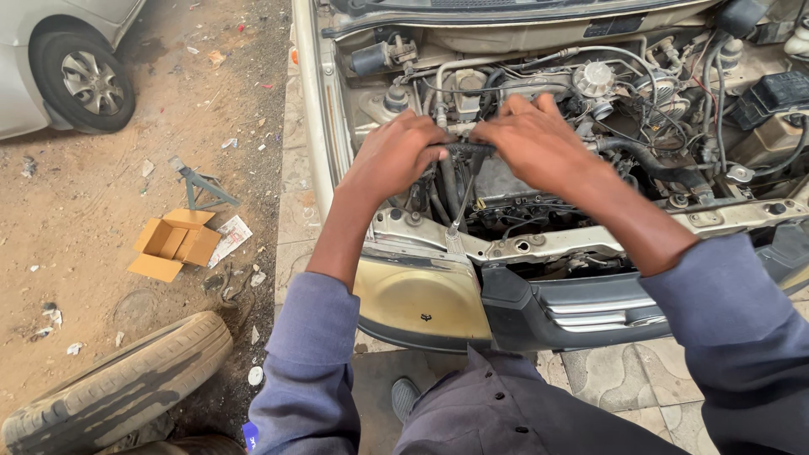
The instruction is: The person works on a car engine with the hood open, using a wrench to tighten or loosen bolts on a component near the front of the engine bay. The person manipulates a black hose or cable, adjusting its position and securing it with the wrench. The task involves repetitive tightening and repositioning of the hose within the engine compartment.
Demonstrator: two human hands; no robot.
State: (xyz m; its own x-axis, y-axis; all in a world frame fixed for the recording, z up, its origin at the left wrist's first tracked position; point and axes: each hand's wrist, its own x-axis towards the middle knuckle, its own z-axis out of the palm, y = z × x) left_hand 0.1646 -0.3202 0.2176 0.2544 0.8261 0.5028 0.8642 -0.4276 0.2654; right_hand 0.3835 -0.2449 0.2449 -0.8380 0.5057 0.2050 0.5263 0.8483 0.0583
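Note:
I lean over the open engine bay (607,101) of a gold-coloured car. My left hand (396,156) and my right hand (535,139) both grip the black crossbar handle (466,149) of a T-shaped tool. Its thin metal shaft (462,202) runs down into the engine near the front crossmember (590,240). The hands are side by side, a short gap of handle showing between them. Hoses, wires and a round white cap (594,78) lie just behind my right hand. The tool's tip is hidden among engine parts.
The car's headlight (421,299) and grille (590,307) are right below my arms. On the dirt at left lie an open cardboard box (173,244), a jack stand (200,187) and a worn tyre (118,388). Another car's wheel (83,80) stands at the top left.

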